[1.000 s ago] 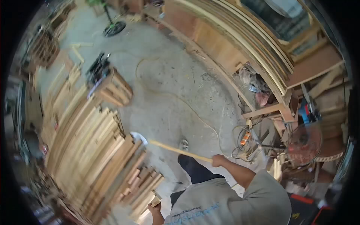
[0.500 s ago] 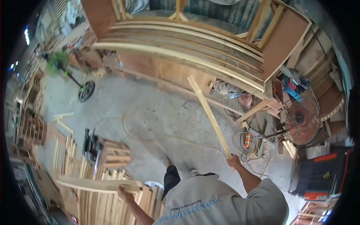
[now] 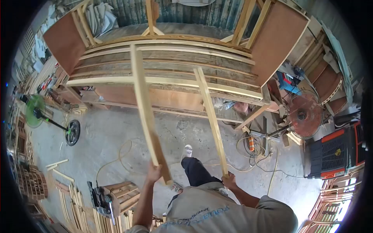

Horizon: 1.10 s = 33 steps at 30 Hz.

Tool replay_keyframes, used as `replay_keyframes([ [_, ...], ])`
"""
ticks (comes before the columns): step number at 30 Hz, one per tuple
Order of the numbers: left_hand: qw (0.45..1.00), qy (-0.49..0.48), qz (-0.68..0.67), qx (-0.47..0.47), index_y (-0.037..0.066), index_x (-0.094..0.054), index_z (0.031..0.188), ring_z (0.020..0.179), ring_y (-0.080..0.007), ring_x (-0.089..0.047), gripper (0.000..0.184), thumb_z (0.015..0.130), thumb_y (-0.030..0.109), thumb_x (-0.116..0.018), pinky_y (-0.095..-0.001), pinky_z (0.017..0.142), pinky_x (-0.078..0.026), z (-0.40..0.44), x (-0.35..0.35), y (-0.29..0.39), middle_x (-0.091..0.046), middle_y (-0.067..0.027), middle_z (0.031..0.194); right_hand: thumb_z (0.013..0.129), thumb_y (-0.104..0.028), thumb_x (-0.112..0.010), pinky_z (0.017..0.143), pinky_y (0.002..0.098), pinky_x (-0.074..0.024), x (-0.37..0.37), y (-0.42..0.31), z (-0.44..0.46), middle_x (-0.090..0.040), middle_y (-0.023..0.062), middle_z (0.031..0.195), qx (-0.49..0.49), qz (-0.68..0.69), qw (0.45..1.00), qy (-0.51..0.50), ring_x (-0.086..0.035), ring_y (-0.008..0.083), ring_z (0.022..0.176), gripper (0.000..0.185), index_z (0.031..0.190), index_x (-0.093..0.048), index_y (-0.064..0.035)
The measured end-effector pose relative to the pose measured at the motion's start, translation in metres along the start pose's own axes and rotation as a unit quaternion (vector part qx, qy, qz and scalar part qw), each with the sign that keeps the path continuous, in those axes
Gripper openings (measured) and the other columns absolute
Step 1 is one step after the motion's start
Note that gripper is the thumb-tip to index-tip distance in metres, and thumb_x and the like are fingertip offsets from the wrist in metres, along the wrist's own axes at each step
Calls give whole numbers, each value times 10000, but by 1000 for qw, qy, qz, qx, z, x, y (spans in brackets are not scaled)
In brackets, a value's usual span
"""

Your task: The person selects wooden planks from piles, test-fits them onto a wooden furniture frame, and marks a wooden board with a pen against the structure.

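Observation:
My left hand is closed around the near part of a long wooden plank, which slants up and away from me. The plank's far end overlaps the slatted wooden frame in view; whether it touches the frame I cannot tell. In my right hand is the near end of a narrower wooden strip, pointing forward, roughly alongside the plank. Its far tip also overlaps the front rail of the frame.
A green fan stands at the left, a rusty fan at the right. Hoses and cables lie on the concrete floor. A wooden stand with a black tool and stacked strips are at lower left. A dark crate sits right.
My left hand has swung the plank from the stack at lower left round to point forward. My right hand moved slightly left with the strip. I have stepped and turned, nearer the frame.

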<state>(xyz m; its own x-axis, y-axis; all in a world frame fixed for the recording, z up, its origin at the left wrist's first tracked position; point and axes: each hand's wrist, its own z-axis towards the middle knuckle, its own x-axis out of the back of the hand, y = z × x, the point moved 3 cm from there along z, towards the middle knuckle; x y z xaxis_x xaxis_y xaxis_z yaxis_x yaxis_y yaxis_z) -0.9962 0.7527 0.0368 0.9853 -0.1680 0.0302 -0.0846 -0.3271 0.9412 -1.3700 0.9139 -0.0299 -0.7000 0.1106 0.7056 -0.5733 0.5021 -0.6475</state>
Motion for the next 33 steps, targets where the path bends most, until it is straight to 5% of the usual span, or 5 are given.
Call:
replay_keyframes([
  [4, 980, -156, -32, -116, 6, -433, 1057, 759, -120, -510, 344, 727, 64, -510, -270, 650, -450, 105, -50, 30, -509, -52, 844, 699, -98, -534, 472, 295, -427, -21, -26, 77, -556, 66, 603, -27, 142, 989, 6, -531, 117, 528, 124, 749, -521, 14],
  [8, 953, -41, 163, -253, 16, -500, 968, 707, -123, -535, 246, 733, 73, -541, -306, 607, -465, 223, -102, 98, -552, -60, 783, 677, -121, -544, 469, 322, -430, -16, -87, 187, -539, 81, 543, -25, 148, 988, 44, -542, 163, 504, 107, 697, -539, -16],
  [19, 986, -140, 78, 42, -17, -557, 908, 632, -146, -568, 234, 742, 147, -557, -305, 530, -458, 474, -276, 184, -596, -85, 715, 737, -230, -550, 563, 391, -467, 141, -242, 443, -606, 217, 725, -41, -33, 992, 113, -610, 314, 661, 305, 852, -570, 52],
  [24, 982, -94, 164, 13, 3, -470, 1001, 700, -253, -593, 338, 703, 128, -573, -360, 592, -472, 451, -177, 205, -588, -145, 764, 778, -224, -588, 355, 299, -390, 99, -254, 445, -498, 66, 541, -117, 336, 931, -81, -458, 156, 383, 207, 812, -517, -33],
  [33, 949, 54, 309, -25, 139, -313, 1230, 878, -382, -547, 628, 667, 146, -591, -443, 743, -444, 370, 100, 135, -577, -207, 920, 804, -296, -554, 296, 247, -301, -66, -289, 424, -388, 9, 495, -111, 401, 905, 89, -380, 100, 350, 244, 856, -430, -93],
])
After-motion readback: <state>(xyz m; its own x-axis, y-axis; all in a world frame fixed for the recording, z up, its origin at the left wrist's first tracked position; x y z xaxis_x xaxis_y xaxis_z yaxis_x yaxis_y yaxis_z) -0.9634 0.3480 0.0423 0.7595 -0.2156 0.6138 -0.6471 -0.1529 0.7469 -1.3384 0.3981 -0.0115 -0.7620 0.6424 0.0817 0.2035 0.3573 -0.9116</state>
